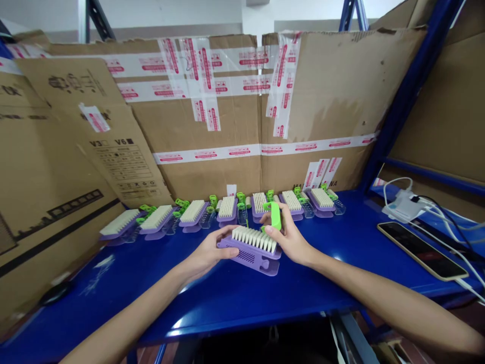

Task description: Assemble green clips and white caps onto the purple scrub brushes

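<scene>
We are working at a glossy blue tabletop (pixel 242 298), taped cardboard (pixel 212 111) standing along its far side. Seven brushes (pixel 227 207) are lining the far edge; our left hand (pixel 214 250) is gripping an eighth, purple brush (pixel 252 245) nearer, our right hand (pixel 290 237) pinching one green piece (pixel 276 217) above it.

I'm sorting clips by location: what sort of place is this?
Probably a workshop or storeroom with a makeshift workbench: a glossy blue tabletop, taped brown cardboard panels walling its back, and a row of purple, cream-bristled brushes along it.
</scene>
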Tool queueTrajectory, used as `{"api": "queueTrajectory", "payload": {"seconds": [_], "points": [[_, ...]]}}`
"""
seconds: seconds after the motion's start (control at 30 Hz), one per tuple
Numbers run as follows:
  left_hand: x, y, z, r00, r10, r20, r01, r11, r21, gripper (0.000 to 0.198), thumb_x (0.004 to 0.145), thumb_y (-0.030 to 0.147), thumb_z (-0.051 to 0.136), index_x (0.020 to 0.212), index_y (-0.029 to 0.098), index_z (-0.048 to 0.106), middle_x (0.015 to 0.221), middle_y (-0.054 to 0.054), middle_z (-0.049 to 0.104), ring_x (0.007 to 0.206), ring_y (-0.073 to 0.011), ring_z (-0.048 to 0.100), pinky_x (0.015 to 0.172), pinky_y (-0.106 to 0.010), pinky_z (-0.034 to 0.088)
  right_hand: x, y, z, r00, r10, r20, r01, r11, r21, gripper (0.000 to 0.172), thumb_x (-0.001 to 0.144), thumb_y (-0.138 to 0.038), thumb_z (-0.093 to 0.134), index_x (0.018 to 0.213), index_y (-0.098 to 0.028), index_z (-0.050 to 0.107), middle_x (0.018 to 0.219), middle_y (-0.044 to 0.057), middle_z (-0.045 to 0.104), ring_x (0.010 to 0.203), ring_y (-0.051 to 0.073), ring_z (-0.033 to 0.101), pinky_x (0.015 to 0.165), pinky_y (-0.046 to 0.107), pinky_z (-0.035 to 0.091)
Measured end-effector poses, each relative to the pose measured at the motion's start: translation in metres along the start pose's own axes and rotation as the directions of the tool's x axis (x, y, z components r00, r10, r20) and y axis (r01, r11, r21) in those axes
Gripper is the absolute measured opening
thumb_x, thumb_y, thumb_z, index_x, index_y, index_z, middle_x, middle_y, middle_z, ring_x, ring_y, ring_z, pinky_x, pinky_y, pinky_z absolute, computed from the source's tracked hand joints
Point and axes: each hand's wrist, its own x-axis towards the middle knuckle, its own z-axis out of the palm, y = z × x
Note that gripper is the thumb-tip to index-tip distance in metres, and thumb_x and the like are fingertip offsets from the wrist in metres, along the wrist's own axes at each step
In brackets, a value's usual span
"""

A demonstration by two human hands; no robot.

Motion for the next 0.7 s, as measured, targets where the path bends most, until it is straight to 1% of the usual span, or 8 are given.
{"api": "queueTrajectory", "payload": {"seconds": [0.1, 0.17, 0.3, 0.4, 0.47, 0.57, 0.63, 0.7], "points": [[0.001, -0.001, 0.000, 0.998, 0.006, -0.065, -0.008, 1.000, -0.029, 0.078, 0.069, 0.041, 0.112, 0.136, 0.019, 0.079, 0.129, -0.014, 0.083, 0.115, -0.0306, 0.082, 0.099, -0.042, 0.070, 0.000, 0.000, 0.001, 0.999, -0.018, -0.032, 0.019, 1.000, 0.012, 0.062, 0.109, -0.064, 0.071, 0.148, -0.032, 0.035, 0.135, 0.011, 0.068, 0.121, 0.029, 0.071, 0.100, 0.049, 0.062], [0.001, 0.001, -0.002, 0.992, 0.013, -0.129, -0.022, 0.997, -0.076, 0.076, 0.072, 0.043, 0.111, 0.136, 0.018, 0.076, 0.128, -0.014, 0.084, 0.115, -0.0314, 0.083, 0.099, -0.043, 0.071, 0.002, 0.002, 0.001, 0.996, -0.034, -0.088, 0.037, 0.999, 0.038, 0.063, 0.109, -0.064, 0.072, 0.147, -0.033, 0.033, 0.137, 0.011, 0.066, 0.118, 0.028, 0.071, 0.096, 0.048, 0.064], [0.002, 0.008, -0.005, 0.979, 0.066, -0.195, -0.093, 0.987, -0.132, 0.059, 0.081, 0.045, 0.105, 0.123, 0.020, 0.073, 0.128, -0.013, 0.082, 0.119, -0.0340, 0.083, 0.104, -0.052, 0.072, 0.007, 0.007, -0.001, 0.977, -0.039, -0.210, 0.055, 0.996, 0.069, 0.071, 0.103, -0.063, 0.082, 0.143, -0.035, 0.030, 0.139, 0.010, 0.065, 0.112, 0.024, 0.071, 0.098, 0.048, 0.065], [0.002, 0.010, -0.004, 0.961, 0.131, -0.245, -0.164, 0.979, -0.119, 0.050, 0.086, 0.045, 0.101, 0.117, 0.020, 0.070, 0.129, -0.012, 0.082, 0.125, -0.0339, 0.081, 0.113, -0.056, 0.068, 0.010, 0.012, -0.003, 0.979, -0.021, -0.204, 0.034, 0.997, 0.062, 0.073, 0.101, -0.065, 0.084, 0.142, -0.034, 0.032, 0.138, 0.009, 0.066, 0.109, 0.024, 0.071, 0.100, 0.049, 0.065], [0.003, 0.008, -0.003, 0.941, 0.164, -0.296, -0.197, 0.977, -0.086, 0.051, 0.088, 0.046, 0.100, 0.119, 0.021, 0.069, 0.131, -0.011, 0.081, 0.127, -0.0325, 0.080, 0.117, -0.055, 0.067, 0.010, 0.013, -0.003, 0.984, -0.001, -0.180, 0.014, 0.998, 0.068, 0.070, 0.102, -0.066, 0.082, 0.141, -0.033, 0.034, 0.138, 0.010, 0.067, 0.110, 0.024, 0.070, 0.099, 0.049, 0.064], [0.005, 0.002, -0.005, 0.895, 0.234, -0.380, -0.237, 0.971, 0.040, 0.057, 0.087, 0.049, 0.101, 0.124, 0.022, 0.069, 0.132, -0.010, 0.079, 0.125, -0.0293, 0.079, 0.113, -0.047, 0.067, 0.009, 0.014, -0.002, 0.986, 0.046, -0.162, -0.036, 0.997, 0.065, 0.068, 0.101, -0.069, 0.081, 0.140, -0.032, 0.039, 0.133, 0.008, 0.065, 0.104, 0.023, 0.068, 0.097, 0.047, 0.064], [0.006, -0.003, -0.008, 0.864, 0.294, -0.410, -0.260, 0.956, 0.138, 0.060, 0.086, 0.050, 0.100, 0.129, 0.022, 0.069, 0.132, -0.009, 0.078, 0.124, -0.0279, 0.078, 0.110, -0.043, 0.067, 0.008, 0.013, -0.002, 0.986, 0.081, -0.146, -0.076, 0.996, 0.039, 0.070, 0.099, -0.070, 0.082, 0.141, -0.032, 0.042, 0.123, 0.005, 0.062, 0.101, 0.022, 0.066, 0.097, 0.047, 0.064], [0.008, -0.006, -0.012, 0.842, 0.339, -0.420, -0.280, 0.939, 0.197, 0.062, 0.085, 0.050, 0.100, 0.131, 0.022, 0.069, 0.131, -0.009, 0.077, 0.124, -0.0275, 0.077, 0.109, -0.042, 0.067, 0.008, 0.012, -0.003, 0.987, 0.087, -0.136, -0.085, 0.996, 0.017, 0.072, 0.098, -0.071, 0.084, 0.143, -0.031, 0.044, 0.123, 0.005, 0.061, 0.102, 0.023, 0.066, 0.099, 0.048, 0.063]]}}
